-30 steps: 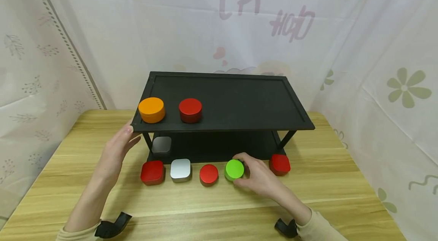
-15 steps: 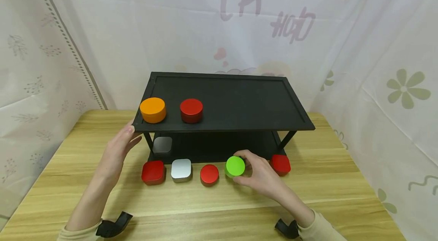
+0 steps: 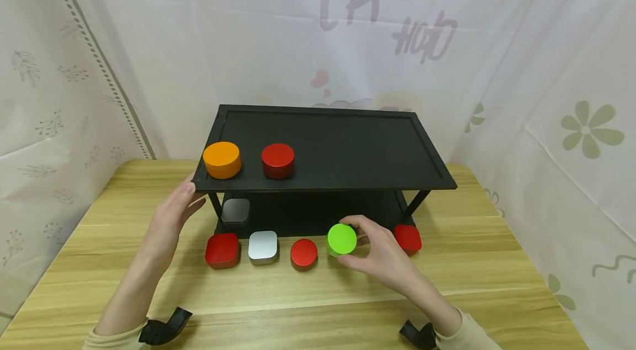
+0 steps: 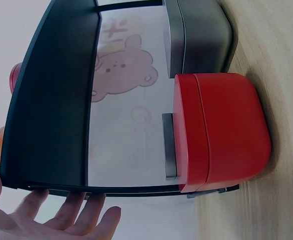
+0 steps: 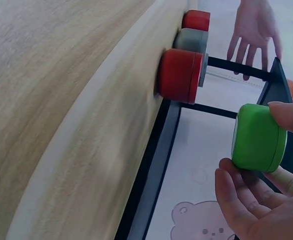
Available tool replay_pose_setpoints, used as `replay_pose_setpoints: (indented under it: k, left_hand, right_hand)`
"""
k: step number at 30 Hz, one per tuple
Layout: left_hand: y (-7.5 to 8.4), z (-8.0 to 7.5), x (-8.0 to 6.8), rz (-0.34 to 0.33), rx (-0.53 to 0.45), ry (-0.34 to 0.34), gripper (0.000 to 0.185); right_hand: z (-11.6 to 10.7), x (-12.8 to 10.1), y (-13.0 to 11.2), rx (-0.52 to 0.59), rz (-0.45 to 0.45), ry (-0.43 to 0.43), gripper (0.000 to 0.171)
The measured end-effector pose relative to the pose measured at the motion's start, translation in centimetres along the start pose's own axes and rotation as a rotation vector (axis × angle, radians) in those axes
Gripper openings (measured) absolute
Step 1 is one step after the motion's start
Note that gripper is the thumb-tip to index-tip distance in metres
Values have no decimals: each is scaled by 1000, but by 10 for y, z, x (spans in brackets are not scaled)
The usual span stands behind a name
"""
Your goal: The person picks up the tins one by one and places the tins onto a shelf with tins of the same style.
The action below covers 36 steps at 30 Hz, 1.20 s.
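A round green tin (image 3: 342,239) is held up off the table between the thumb and fingers of my right hand (image 3: 380,256), in front of the black two-tier shelf (image 3: 343,146). In the right wrist view the green tin (image 5: 259,138) is tilted by the camera angle, thumb on one side and fingertips on the other. My left hand (image 3: 166,223) touches the shelf's front left corner; its fingers look straight in the left wrist view. Along the shelf's front stand a square red tin (image 3: 222,250), a square white tin (image 3: 263,247) and a round red tin (image 3: 303,254).
On the upper tier sit a round orange tin (image 3: 222,160) and a round dark red tin (image 3: 277,160). A grey square tin (image 3: 236,211) stands on the lower tier at left. Another square red tin (image 3: 407,239) is beside my right hand. Patterned cloth (image 3: 248,35) hangs behind the table.
My right hand has raised the green tin slightly from its place in the row. My left hand stays at the shelf corner.
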<state>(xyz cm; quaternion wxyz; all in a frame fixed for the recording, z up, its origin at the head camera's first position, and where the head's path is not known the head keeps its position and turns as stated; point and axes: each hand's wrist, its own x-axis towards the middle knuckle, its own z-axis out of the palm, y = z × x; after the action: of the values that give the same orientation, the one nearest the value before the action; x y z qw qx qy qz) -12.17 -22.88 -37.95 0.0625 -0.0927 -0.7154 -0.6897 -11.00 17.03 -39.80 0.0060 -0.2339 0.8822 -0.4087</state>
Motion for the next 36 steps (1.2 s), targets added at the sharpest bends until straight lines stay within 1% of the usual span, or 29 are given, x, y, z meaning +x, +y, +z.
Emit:
replay_pose_setpoints:
  k: [7, 12, 17, 23, 29, 36]
  left_hand:
    - [0, -1, 0, -25, 24, 0, 52]
    - [-1, -1, -1, -13, 11, 0, 51]
    - [-1, 0, -1, 15, -13, -3, 48]
    - [0, 0, -1, 36, -17, -5, 47]
    - [0, 0, -1, 28, -14, -5, 48]
    - [-1, 0, 0, 27, -47, -21, 51]
  right_hand:
    - [-3, -2, -7, 24, -40, 46, 64]
    - [-6, -3, -13, 21, -64, 79, 64]
    - [-9, -4, -18, 10, -94, 117, 66]
    - [-11, -3, -22, 17, -128, 128, 68]
    - [-13, -3, -26, 29, -142, 142, 68]
    - [-13, -4, -27, 33, -149, 156, 66]
